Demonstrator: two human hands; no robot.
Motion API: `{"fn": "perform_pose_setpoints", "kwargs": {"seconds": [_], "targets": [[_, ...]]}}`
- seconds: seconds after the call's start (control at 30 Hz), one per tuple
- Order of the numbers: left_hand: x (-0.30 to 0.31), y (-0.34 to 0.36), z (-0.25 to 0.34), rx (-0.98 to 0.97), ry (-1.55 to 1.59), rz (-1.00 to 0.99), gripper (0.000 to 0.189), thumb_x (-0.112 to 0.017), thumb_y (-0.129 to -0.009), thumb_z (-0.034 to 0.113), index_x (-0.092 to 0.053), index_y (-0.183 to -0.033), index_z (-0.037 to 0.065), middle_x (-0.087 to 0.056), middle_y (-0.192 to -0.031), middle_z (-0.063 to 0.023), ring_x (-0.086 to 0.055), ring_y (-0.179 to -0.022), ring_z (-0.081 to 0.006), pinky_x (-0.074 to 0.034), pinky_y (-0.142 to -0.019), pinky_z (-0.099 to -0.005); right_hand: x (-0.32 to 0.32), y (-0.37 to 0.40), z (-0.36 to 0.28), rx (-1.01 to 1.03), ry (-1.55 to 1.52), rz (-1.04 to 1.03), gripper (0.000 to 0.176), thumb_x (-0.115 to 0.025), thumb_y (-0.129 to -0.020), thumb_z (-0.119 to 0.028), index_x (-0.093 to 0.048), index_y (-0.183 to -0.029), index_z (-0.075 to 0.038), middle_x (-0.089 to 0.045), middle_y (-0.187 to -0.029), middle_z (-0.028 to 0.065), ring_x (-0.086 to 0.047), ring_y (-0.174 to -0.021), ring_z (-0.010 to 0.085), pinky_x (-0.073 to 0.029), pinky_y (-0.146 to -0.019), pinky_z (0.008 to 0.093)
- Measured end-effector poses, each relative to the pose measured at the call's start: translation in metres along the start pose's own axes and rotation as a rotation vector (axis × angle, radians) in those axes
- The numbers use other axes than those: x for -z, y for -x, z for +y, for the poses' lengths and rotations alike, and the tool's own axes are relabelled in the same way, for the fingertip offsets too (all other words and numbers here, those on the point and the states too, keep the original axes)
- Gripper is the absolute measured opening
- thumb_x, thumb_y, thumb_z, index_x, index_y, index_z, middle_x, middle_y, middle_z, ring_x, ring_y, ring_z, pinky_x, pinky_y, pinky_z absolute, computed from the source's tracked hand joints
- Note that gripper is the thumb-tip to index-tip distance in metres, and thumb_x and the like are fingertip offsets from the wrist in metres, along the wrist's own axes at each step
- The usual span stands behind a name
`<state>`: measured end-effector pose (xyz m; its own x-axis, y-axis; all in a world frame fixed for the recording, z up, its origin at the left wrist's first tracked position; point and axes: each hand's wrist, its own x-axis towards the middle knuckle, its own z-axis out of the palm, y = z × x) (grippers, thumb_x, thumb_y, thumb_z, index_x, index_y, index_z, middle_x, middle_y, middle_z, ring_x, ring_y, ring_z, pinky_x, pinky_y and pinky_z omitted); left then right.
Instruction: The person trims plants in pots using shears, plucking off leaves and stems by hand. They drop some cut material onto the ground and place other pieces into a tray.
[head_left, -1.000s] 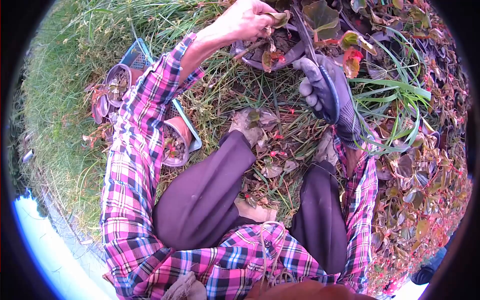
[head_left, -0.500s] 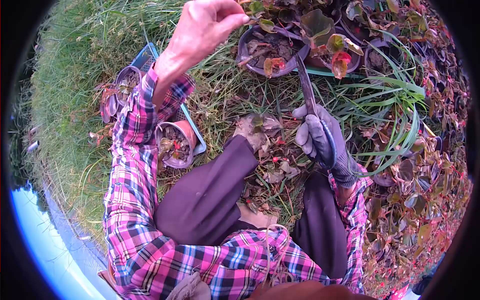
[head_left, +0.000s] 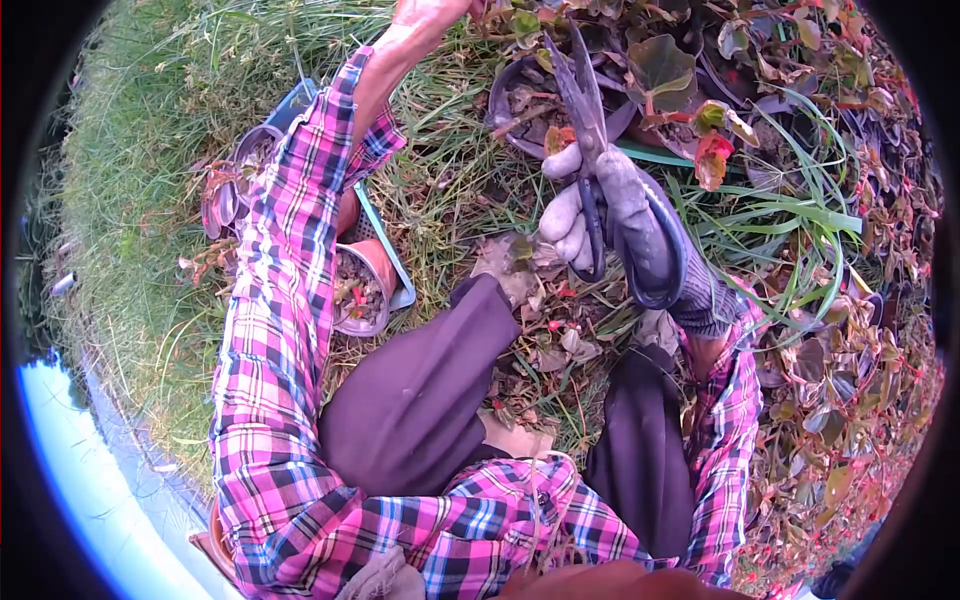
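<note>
My right hand point(head_left: 625, 215), in a grey glove, is wrapped around the handles of a pair of scissors point(head_left: 583, 95). The blades point up, slightly parted, in front of a round plant pot point(head_left: 507, 105) holding soil and dry debris. My bare left hand point(head_left: 432, 12) reaches to the top edge of the view, left of the potted plants; its fingers are mostly cut off, so what they hold does not show. Near the blades are a large green leaf point(head_left: 662, 68) and a reddish leaf point(head_left: 712, 160).
To my left, a pot with soil point(head_left: 362, 290) sits beside a blue plastic tray point(head_left: 403, 296), with another pot point(head_left: 258, 145) farther up. Long grass blades point(head_left: 800, 215) arch on the right, before a mass of red-flowered plants point(head_left: 850, 430). Dry leaves lie between my legs.
My right hand has moved up and left, and the scissors' blades have parted. My left hand has gone farther up, partly out of view.
</note>
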<state>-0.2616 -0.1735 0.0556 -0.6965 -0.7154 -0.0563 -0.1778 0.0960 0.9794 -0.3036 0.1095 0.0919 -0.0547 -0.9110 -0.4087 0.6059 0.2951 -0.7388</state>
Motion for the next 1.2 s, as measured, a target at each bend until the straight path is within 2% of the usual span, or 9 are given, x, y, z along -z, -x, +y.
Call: {"fn": "perform_pose_setpoints", "kwargs": {"seconds": [0.17,0.23,0.4,0.5,0.67,0.8,0.93,1.07,1.2], "targets": [[0.005,0.012,0.0,-0.066,0.021,-0.012,0.008,-0.067,-0.08,0.01,-0.062,-0.081,0.005,-0.057,-0.067,0.0023,-0.048,-0.056,-0.0046,-0.038,-0.051,-0.0201,0.008,-0.067,-0.014,-0.142,-0.094,-0.099,0.067,-0.035,-0.087,-0.062,-0.048,-0.11,0.0,-0.064,-0.077,0.0118,-0.063,-0.059,0.0156,-0.051,-0.049,0.0222],[0.006,0.013,-0.004,-0.135,-0.035,-0.003,0.008,-0.066,-0.08,0.011,-0.063,-0.083,0.005,-0.057,-0.067,0.0027,-0.047,-0.056,-0.0044,-0.037,-0.05,-0.0201,0.005,-0.078,-0.02,-0.126,-0.019,-0.011,0.071,-0.038,-0.084,-0.065,-0.05,-0.109,0.001,-0.064,-0.077,0.0129,-0.064,-0.061,0.0172,-0.052,-0.05,0.0233],[0.007,0.022,0.001,-0.07,0.028,-0.074,0.009,-0.066,-0.081,0.011,-0.062,-0.086,0.004,-0.057,-0.068,0.003,-0.047,-0.056,-0.0045,-0.036,-0.051,-0.02,0.016,-0.105,-0.022,-0.043,-0.173,-0.148,0.069,-0.039,-0.088,-0.059,-0.045,-0.112,0.005,-0.063,-0.08,0.0164,-0.062,-0.059,0.0158,-0.052,-0.049,0.0215],[0.008,0.022,0.002,-0.041,0.126,-0.091,0.008,-0.065,-0.081,0.01,-0.062,-0.087,0.005,-0.056,-0.068,0.003,-0.048,-0.055,-0.005,-0.037,-0.05,-0.0199,0.017,-0.092,-0.025,-0.078,-0.045,-0.045,0.064,-0.036,-0.089,-0.059,-0.05,-0.108,0.0,-0.064,-0.078,0.0149,-0.059,-0.056,0.0147,-0.048,-0.042,0.0224],[0.008,0.02,-0.003,-0.041,0.177,-0.105,0.004,-0.062,-0.083,0.008,-0.06,-0.084,0.006,-0.055,-0.068,0.0035,-0.048,-0.055,-0.0051,-0.036,-0.049,-0.0195,0.009,-0.088,-0.019,-0.136,-0.039,-0.009,0.063,-0.037,-0.089,-0.058,-0.049,-0.11,0.0,-0.064,-0.082,0.0164,-0.06,-0.058,0.0157,-0.047,-0.043,0.0225],[0.009,0.022,-0.002,-0.054,0.14,-0.074,0.004,-0.062,-0.083,0.009,-0.059,-0.082,0.007,-0.053,-0.065,0.0046,-0.046,-0.053,-0.0046,-0.035,-0.048,-0.0197,0.019,-0.106,-0.01,-0.06,-0.165,-0.148,0.063,-0.038,-0.089,-0.058,-0.048,-0.113,0.0,-0.064,-0.086,0.0197,-0.061,-0.06,0.0177,-0.048,-0.044,0.023],[0.01,0.026,0.0,-0.025,0.105,-0.071,0.005,-0.062,-0.084,0.01,-0.058,-0.082,0.008,-0.053,-0.066,0.0051,-0.046,-0.053,-0.0038,-0.035,-0.048,-0.0188,0.02,-0.094,-0.014,-0.156,-0.089,-0.096,0.061,-0.039,-0.09,-0.055,-0.049,-0.113,0.001,-0.063,-0.087,0.0195,-0.06,-0.062,0.017,-0.05,-0.044,0.0224],[0.005,0.032,0.006,-0.063,0.062,-0.113,0.006,-0.061,-0.085,0.012,-0.058,-0.083,0.007,-0.053,-0.065,0.004,-0.047,-0.053,-0.0046,-0.036,-0.048,-0.0189,0.014,-0.101,-0.009,-0.077,-0.113,-0.042,0.058,-0.041,-0.089,-0.054,-0.05,-0.107,0.001,-0.061,-0.08,0.0151,-0.057,-0.054,0.0123,-0.046,-0.039,0.0191],[0.016,0.027,-0.001,0.07,0.279,-0.052,0.006,-0.059,-0.087,0.012,-0.056,-0.085,0.007,-0.055,-0.064,-0.0007,-0.05,-0.054,-0.0083,-0.038,-0.046,-0.0209,0.024,-0.093,-0.008,-0.035,-0.145,-0.115,0.06,-0.045,-0.087,-0.056,-0.05,-0.103,0.002,-0.059,-0.074,0.0097,-0.056,-0.054,0.0079,-0.045,-0.04,0.0165]]}}
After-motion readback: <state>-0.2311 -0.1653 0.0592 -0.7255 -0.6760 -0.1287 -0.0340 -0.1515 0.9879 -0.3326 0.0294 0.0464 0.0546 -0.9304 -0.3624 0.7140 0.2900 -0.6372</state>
